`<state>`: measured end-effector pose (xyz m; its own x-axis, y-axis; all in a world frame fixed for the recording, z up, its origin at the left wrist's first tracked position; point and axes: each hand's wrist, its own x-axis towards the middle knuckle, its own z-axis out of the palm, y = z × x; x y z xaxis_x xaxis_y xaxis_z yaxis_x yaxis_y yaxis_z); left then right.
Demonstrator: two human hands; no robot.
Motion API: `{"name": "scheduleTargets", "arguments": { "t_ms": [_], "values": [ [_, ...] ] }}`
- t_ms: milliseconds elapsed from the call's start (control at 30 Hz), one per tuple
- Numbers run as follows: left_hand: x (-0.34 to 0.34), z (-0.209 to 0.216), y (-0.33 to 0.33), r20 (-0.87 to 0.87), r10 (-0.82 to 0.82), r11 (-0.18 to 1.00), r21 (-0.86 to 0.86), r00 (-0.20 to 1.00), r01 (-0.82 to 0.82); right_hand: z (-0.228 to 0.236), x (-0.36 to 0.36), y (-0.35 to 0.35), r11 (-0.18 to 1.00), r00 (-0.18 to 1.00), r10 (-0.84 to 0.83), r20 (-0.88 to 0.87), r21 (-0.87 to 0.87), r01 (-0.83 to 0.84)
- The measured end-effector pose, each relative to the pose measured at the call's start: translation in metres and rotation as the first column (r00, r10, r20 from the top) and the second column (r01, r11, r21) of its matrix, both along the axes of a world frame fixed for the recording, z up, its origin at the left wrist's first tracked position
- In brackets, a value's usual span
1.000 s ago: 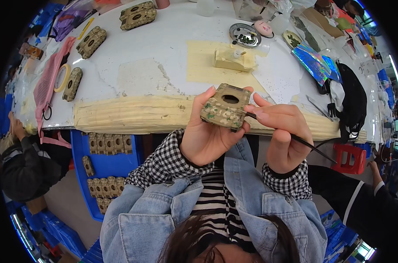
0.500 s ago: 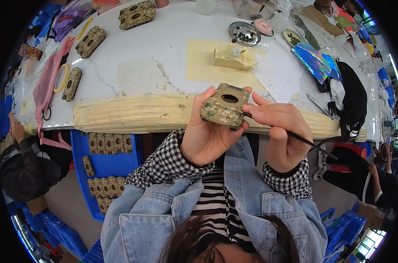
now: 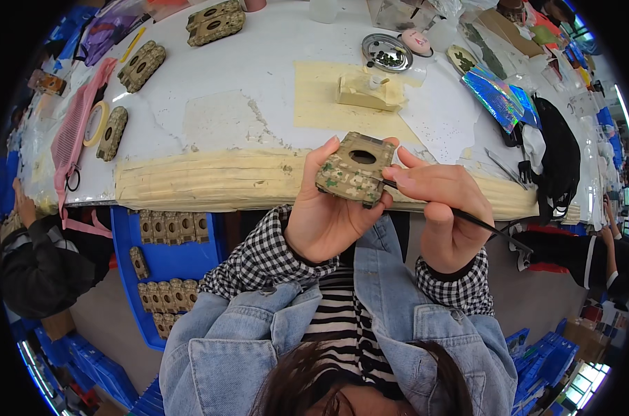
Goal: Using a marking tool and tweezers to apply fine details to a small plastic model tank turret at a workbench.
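Note:
My left hand (image 3: 332,215) is closed round a camouflage-patterned toy tank hull (image 3: 349,182), a boxy shell with an oval hole in its top. The hull is tilted above the table's padded front edge. In my right hand (image 3: 453,201) are slim black tweezers (image 3: 477,220), pinched between thumb and fingers. Their tip meets the hull's right side near the lower corner; my fingertips partly cover that spot. Whether a small part sits in the tip cannot be made out.
A blue tray (image 3: 179,260) with several similar hulls lies left of my lap. Across the table are a metal dish (image 3: 387,53) of small dark green parts, a taped block (image 3: 371,93), metal tweezers (image 3: 506,168), more hulls (image 3: 142,66) and a pink mesh strap (image 3: 79,135). People sit at both sides.
The hull has shifted very slightly in my left hand, and both hands stay almost in place. At the far right, another person's arm has moved.

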<state>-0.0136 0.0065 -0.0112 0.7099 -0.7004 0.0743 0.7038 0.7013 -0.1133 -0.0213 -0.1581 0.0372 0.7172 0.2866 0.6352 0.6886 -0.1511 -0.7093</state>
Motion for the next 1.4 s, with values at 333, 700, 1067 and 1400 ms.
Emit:
{"name": "scheduleTargets", "arguments": {
  "t_ms": [333, 700, 1067, 1400],
  "values": [
    [0.0, 0.001, 0.0, -0.024, 0.005, 1.0, 0.009, 1.0, -0.005, 0.001, 0.0, 0.0, 1.0, 1.0, 0.005, 0.0, -0.01, -0.005],
    [0.0, 0.001, 0.0, -0.043, 0.014, 1.0, 0.028, 0.999, -0.012, -0.001, 0.001, 0.001, 1.0, 1.0, 0.003, -0.008, 0.006, -0.003],
    [-0.003, 0.002, 0.003, 0.098, 0.17, 0.975, 0.125, 0.981, -0.181, -0.007, 0.004, -0.004, 0.967, 0.999, -0.027, -0.04, 0.252, 0.036],
    [-0.004, 0.0, 0.002, 0.198, 0.273, 0.923, 0.223, 0.941, -0.315, -0.013, 0.002, -0.011, 0.966, 0.993, -0.078, -0.089, 0.241, 0.098]
  ]
}}
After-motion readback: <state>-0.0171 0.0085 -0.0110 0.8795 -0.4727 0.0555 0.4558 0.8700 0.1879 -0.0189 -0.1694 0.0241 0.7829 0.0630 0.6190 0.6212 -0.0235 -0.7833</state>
